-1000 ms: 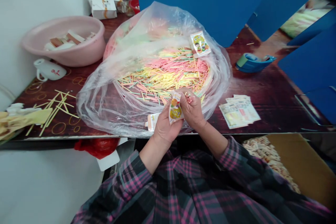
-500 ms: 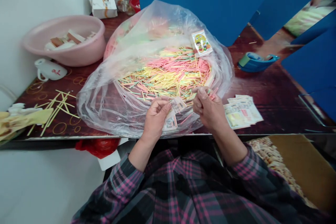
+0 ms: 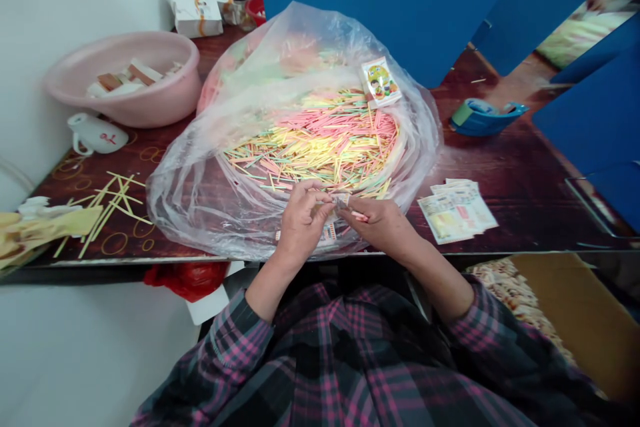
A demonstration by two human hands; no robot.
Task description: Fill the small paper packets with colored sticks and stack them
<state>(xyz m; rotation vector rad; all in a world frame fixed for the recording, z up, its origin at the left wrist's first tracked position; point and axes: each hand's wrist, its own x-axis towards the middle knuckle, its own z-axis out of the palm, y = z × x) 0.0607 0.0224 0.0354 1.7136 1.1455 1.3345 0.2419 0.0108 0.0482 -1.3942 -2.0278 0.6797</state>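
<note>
My left hand (image 3: pixel 303 221) is closed on a small printed packet (image 3: pixel 328 233), held over the near edge of a clear plastic bag (image 3: pixel 187 183). My right hand (image 3: pixel 383 223) meets it at the packet's upper end, its fingers closed around a few thin pink sticks (image 3: pixel 359 216). Fingers partly cover the packet's mouth, so I cannot tell whether any stick is inside. Just beyond both hands, the bag lies spread with a heap of thin pink, yellow and green sticks (image 3: pixel 325 140). A plump printed packet (image 3: pixel 381 82) rests on the bag's far right side.
Several flat packets (image 3: pixel 460 210) lie overlapped at right, with a blue tape dispenser (image 3: pixel 487 121) behind. To the left are a pink basin (image 3: pixel 165 103), a white mug (image 3: pixel 100 135) and loose yellow sticks (image 3: pixel 113 203). Blue panels (image 3: pixel 360 7) stand behind the table.
My right hand has moved left and down from the bag's right edge, bringing its sticks to the packet. My left hand still holds the packet, with its fingers shifted slightly.
</note>
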